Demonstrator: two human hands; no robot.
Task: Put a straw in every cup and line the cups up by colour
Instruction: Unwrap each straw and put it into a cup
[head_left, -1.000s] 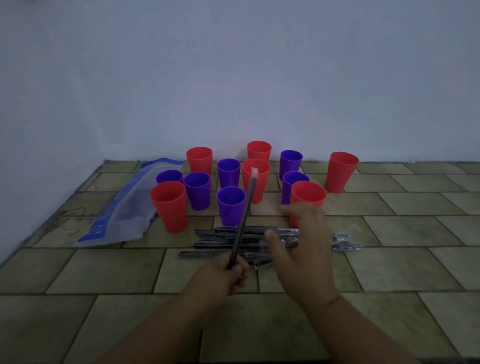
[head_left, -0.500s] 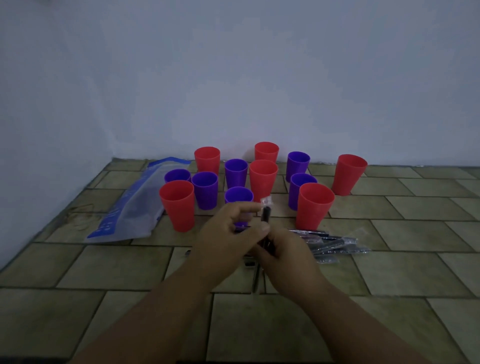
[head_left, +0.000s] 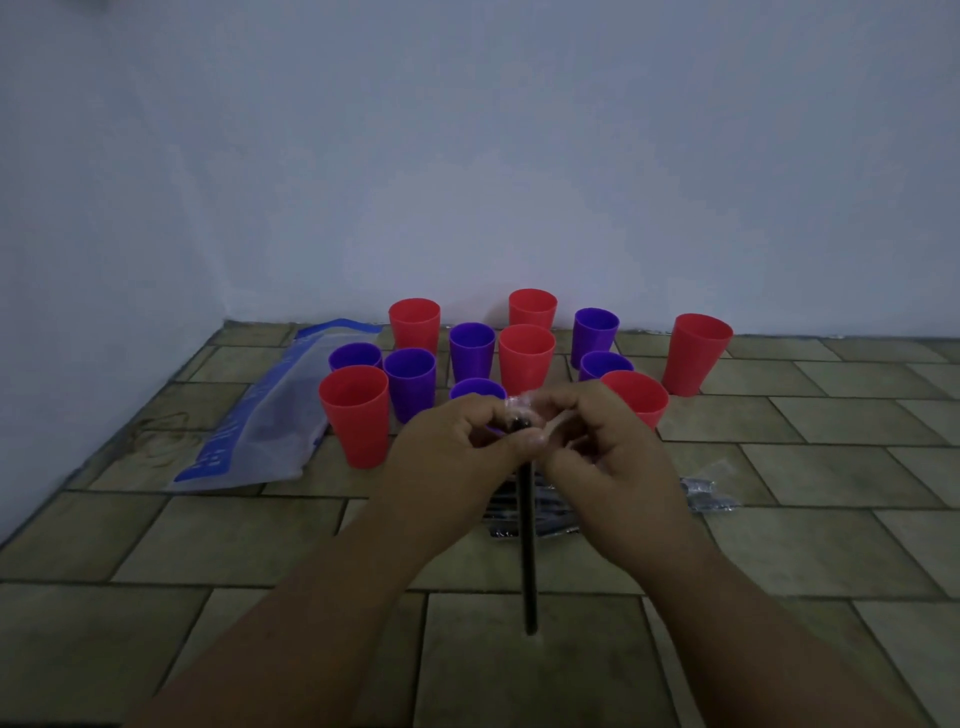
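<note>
As left hand (head_left: 457, 447), right hand (head_left: 618, 460) pinch crinkly wrapper (head_left: 522, 404) | straw (head_left: 529, 545) — slim, black, straight

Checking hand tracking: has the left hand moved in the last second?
Yes: the left hand went forward, from the near edge of the straw pile to overlapping the front purple cup, where it pinches the straw.

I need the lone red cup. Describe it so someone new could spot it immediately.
Find the white wall where it meets the tiled floor, then the group of cups in front of it. The red cup is the rightmost one, near the wall. Unlike the others, it stands apart from the group, with bare tile all round.
</note>
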